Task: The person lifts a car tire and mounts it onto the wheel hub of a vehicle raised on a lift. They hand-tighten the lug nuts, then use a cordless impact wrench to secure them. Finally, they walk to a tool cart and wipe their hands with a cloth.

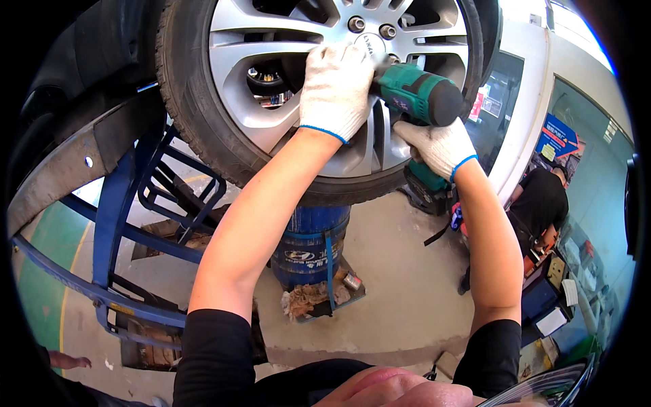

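A silver alloy wheel (271, 20) with a black tyre (196, 108) hangs raised in front of me. Lug nuts (356, 24) show around its centre cap (370, 46). My right hand (441, 146), in a white knit glove, grips the handle of a green and black cordless impact wrench (405, 91). The tool's nose points at the hub, beside the cap; the wheel nut there is hidden. My left hand (336, 95), gloved too, rests against the wheel centre left of the wrench nose. Its fingers are curled, and what they hold is hidden.
A blue metal lift frame (115, 217) stands to the left. Below the wheel is a blue drum (305, 247), with rags (308, 298) and a can (352, 281) at its base. Another person (542, 203) bends over a cluttered bench at right. A hand (68, 360) shows at lower left.
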Available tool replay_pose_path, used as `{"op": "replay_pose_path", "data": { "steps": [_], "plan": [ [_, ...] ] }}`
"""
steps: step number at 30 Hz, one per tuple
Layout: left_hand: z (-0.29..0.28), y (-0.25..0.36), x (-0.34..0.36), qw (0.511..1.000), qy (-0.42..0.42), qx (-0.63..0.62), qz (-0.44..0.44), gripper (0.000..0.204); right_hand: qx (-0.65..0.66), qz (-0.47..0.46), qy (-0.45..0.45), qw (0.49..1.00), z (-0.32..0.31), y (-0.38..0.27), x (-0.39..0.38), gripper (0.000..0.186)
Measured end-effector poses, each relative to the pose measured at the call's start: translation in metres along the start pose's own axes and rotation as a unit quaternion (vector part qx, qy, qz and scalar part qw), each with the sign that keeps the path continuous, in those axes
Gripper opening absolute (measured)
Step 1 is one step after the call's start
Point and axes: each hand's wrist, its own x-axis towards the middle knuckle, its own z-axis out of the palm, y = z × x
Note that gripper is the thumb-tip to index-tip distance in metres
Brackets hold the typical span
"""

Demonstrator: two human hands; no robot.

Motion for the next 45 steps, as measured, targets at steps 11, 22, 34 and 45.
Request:
{"op": "replay_pose_path", "data": {
  "steps": [11, 22, 34, 45],
  "plan": [
    [0.005, 0.011, 0.038, 0.996, 0.065, -0.040, 0.052, 0.017, 0.023, -0.140, 0.148, 0.979, -0.024, 0.000, -0.020, 0.049],
    [-0.007, 0.012, 0.133, 0.996, -0.008, -0.058, 0.062, 0.013, 0.146, -0.009, 0.053, 0.988, -0.077, -0.020, 0.032, 0.030],
    [0.002, 0.005, 0.124, 0.995, -0.010, -0.073, 0.074, 0.025, -0.131, -0.240, 0.117, 0.955, -0.063, 0.029, 0.080, 0.026],
    [0.011, 0.005, 0.127, 0.994, -0.029, -0.084, 0.056, 0.020, -0.096, -0.113, 0.109, 0.983, -0.070, 0.007, 0.070, 0.043]
  ]
}}
